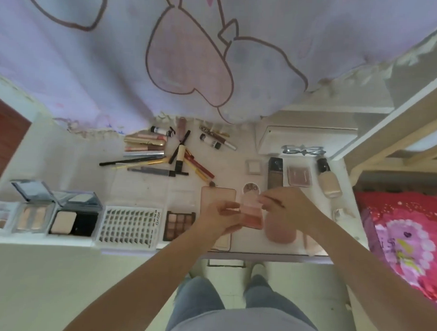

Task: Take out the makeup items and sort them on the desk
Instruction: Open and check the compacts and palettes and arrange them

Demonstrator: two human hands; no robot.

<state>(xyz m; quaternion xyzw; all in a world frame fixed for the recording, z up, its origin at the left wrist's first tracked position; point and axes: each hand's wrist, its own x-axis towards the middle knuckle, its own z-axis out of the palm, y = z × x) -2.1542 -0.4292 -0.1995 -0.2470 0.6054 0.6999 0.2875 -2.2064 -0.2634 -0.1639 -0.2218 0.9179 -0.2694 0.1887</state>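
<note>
left hand (219, 216): fingers curled round the left edge of the blush (251, 213), gripping it above the desk (71, 155)
right hand (287, 208): fingertips pinching the blush's upper right edge, thumb side hidden
blush: small clear pink compact, held between both hands, over the desk's front edge, lid seemingly raised, hinge state hard to tell
pink case (217, 197): flat on the desk, just left of and behind the blush, partly under the left hand
pouch (280, 232): pink, just right of and below the blush, under the right wrist
round pot (251, 188): just behind the blush
palette (179, 224): brown eyeshadow squares, left of the blush, beside the left wrist
lash tray (128, 224): further left, touching the palette's side
compacts (55, 209): two open, mirrors up, far left of the blush in the same front row
pencils (143, 150): loose pile of pens, tubes and brushes, behind and left of the blush
bottles (328, 179): foundation bottles and small square pans, behind and right of the blush
white box (305, 141): far back right, bow clip on its front edge
</note>
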